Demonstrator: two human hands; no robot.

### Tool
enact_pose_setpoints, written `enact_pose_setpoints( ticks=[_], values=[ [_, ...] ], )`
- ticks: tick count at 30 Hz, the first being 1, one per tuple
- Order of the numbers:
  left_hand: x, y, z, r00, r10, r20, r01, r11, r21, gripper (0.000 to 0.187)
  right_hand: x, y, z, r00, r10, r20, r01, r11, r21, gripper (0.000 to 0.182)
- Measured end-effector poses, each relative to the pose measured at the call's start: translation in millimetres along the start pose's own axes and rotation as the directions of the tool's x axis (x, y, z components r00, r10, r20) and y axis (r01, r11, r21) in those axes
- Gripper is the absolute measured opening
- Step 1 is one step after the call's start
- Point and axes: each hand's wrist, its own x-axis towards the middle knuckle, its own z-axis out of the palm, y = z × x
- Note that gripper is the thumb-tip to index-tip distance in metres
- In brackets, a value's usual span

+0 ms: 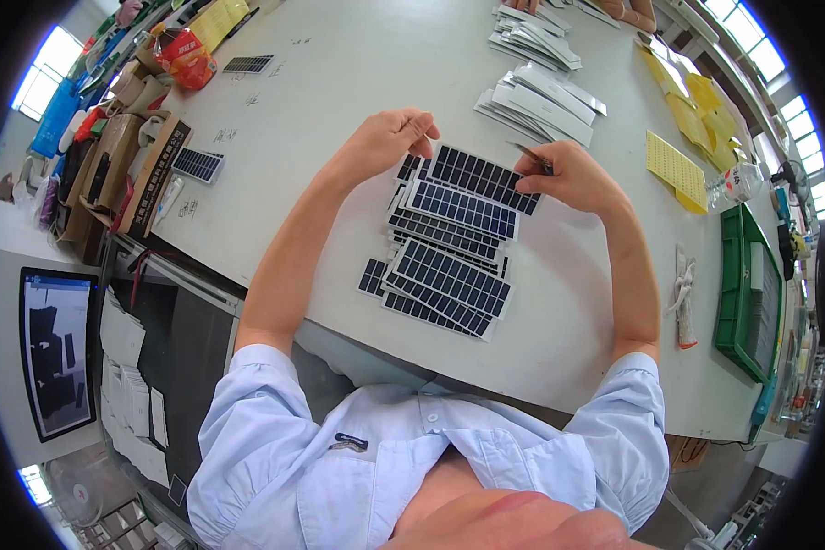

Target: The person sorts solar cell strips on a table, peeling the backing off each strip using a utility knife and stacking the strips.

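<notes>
My left hand (390,145) is raised at the upper left of a spread pile of small solar panels (454,275), its fingertips curled together. Whatever they may pinch is too small to make out. My right hand (568,179) grips a slim, pointed metal tool (533,158), its tip directed left. The thumb of that hand lies at the right end of the topmost solar panel (477,174). Dark cells with white grid lines cover the panels, which overlap each other at slightly different angles between my forearms.
Stacks of white panels (541,101) lie farther up the table (339,73), near another person's hands (628,13). Yellow sheets (676,171), a plastic bottle (735,186) and a green crate (738,293) line the right. Cardboard boxes (156,174) and a monitor (60,353) are left.
</notes>
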Motion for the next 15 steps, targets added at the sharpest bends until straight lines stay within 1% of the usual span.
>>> enact_pose_setpoints(
  ticks=[1,3,4,5,6,7,8,9,10,11,12,13,14,15],
  values=[
    [2,-5,-3,1.000,0.000,-0.003,0.000,1.000,0.003,0.036,0,3,-1,1.000,-0.002,-0.019,0.002,0.999,0.046,0.015],
    [1,-6,-7,0.987,0.052,0.153,-0.038,0.995,-0.094,0.038,0,3,-5,0.999,0.006,-0.039,-0.004,0.999,0.047,0.015],
    [0,-6,-7,0.987,0.052,0.152,-0.038,0.995,-0.093,0.038,-1,3,-6,0.998,0.018,-0.057,-0.015,0.999,0.049,0.015],
    [-7,5,-7,0.978,0.064,0.197,-0.070,0.997,0.023,0.039,-2,8,-8,0.998,0.019,-0.057,-0.016,0.999,0.050,0.015],
    [-11,12,-6,0.967,0.070,0.245,-0.106,0.985,0.135,0.042,-2,15,-10,0.993,-0.018,-0.118,0.038,0.985,0.167,0.016],
    [-12,13,-7,0.966,0.067,0.248,-0.102,0.986,0.131,0.042,-1,23,-14,0.982,-0.046,-0.181,0.096,0.956,0.278,0.016],
    [-14,12,-9,0.966,0.116,0.230,-0.172,0.955,0.240,0.042,0,22,-20,0.955,-0.065,-0.289,0.105,0.986,0.126,0.016],
    [-15,12,-11,0.961,0.169,0.218,-0.238,0.906,0.349,0.043,-1,20,-24,0.913,-0.009,-0.408,-0.009,0.999,-0.043,0.015],
    [-16,13,-13,0.978,0.063,0.197,-0.143,0.894,0.425,0.041,-2,15,-29,0.850,0.019,-0.527,-0.142,0.971,-0.194,0.015],
    [-16,11,-13,0.978,0.063,0.199,-0.143,0.895,0.422,0.041,2,24,-31,0.794,-0.091,-0.602,-0.169,0.916,-0.363,0.015],
    [-17,8,-12,0.990,0.038,0.137,-0.101,0.866,0.490,0.037,6,35,-31,0.794,-0.091,-0.601,-0.170,0.916,-0.364,0.015],
    [-17,5,-11,0.997,0.017,0.071,-0.054,0.831,0.554,0.033,11,47,-28,0.752,-0.178,-0.634,-0.234,0.828,-0.509,0.015],
    [-15,3,-10,0.997,0.016,0.069,-0.052,0.830,0.555,0.033,15,53,-25,0.712,-0.270,-0.648,-0.303,0.715,-0.630,0.014],
    [-13,0,-9,0.993,0.024,0.115,-0.083,0.836,0.543,0.034,16,58,-20,0.712,-0.271,-0.648,-0.299,0.717,-0.629,0.014]
  ],
)
